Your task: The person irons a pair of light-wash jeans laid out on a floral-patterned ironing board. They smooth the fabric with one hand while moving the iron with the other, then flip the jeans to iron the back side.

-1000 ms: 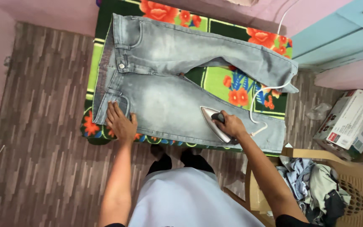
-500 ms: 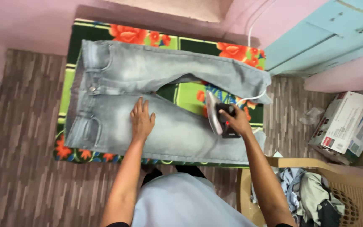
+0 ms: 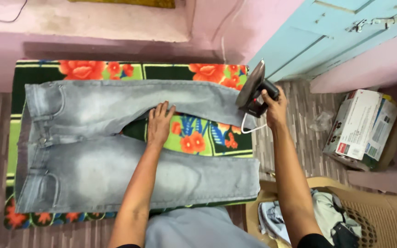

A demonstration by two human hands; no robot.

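Observation:
Grey jeans (image 3: 97, 170) lie flat on a green blanket with orange flowers (image 3: 194, 138), waist to the left and legs spread to the right. My left hand (image 3: 158, 124) rests palm down in the gap between the two legs, fingers touching the upper leg's edge. My right hand (image 3: 273, 106) grips the black handle of an electric iron (image 3: 252, 92), held tilted up in the air past the end of the upper leg. The iron's white cord (image 3: 249, 128) hangs below it.
A cardboard box (image 3: 361, 128) stands on the floor at the right. A tan plastic chair (image 3: 377, 211) with a heap of clothes (image 3: 331, 218) sits at the lower right. A light blue door (image 3: 322, 36) and pink wall run behind.
My right hand lifted the iron off the jeans and carried it up and right. My left hand slid from the waistband across the lower leg into the gap between the legs. The view shifted.

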